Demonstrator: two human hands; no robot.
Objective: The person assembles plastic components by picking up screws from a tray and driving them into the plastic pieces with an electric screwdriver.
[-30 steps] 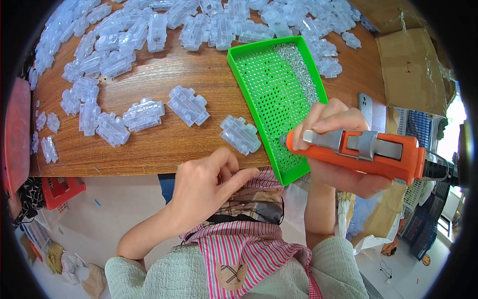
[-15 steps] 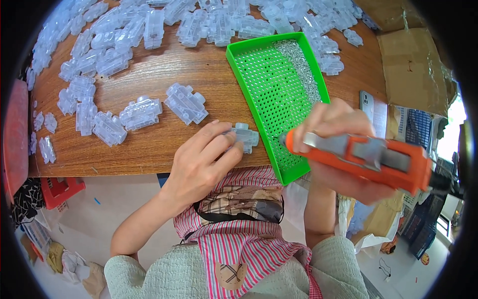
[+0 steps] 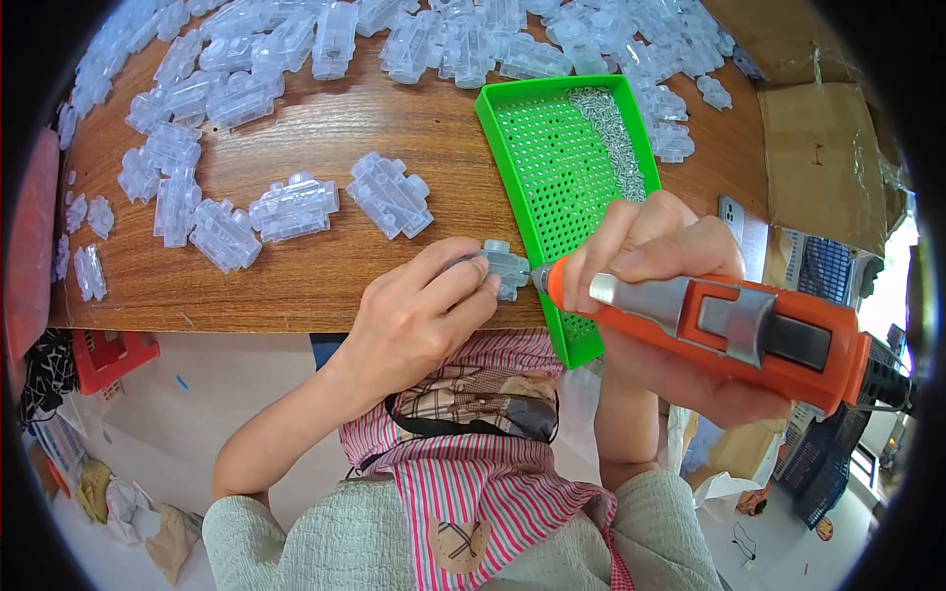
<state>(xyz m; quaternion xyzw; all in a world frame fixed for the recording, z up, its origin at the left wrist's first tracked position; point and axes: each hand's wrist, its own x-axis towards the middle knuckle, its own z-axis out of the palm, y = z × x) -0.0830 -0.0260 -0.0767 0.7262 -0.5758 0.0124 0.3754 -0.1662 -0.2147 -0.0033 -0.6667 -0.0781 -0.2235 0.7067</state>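
Note:
My left hand (image 3: pixel 426 303) is closed around a clear plastic housing (image 3: pixel 506 270) at the table's near edge, its right end sticking out past the fingers. In my right hand (image 3: pixel 680 246) is an orange electric screwdriver (image 3: pixel 719 320) with a metal lever, lying level. Its tip meets the right end of the housing, or comes very close to it. Whether a screw sits on the tip is too small to tell. Just beyond and partly under the tool lies a green perforated tray (image 3: pixel 542 187), with small silver screws (image 3: pixel 611 138) heaped along its right side.
More clear housings (image 3: pixel 296 207) lie in a curved row on the wooden table (image 3: pixel 296 281), and a large pile of them (image 3: pixel 463 44) covers the far side. A cardboard box (image 3: pixel 823 163) and a phone (image 3: pixel 730 212) are at the right. A red plastic stool (image 3: pixel 108 360) stands below left.
The screwdriver has moved left from over the tray, bringing its tip to the housing. The view has shifted slightly, and my left hand keeps its grip.

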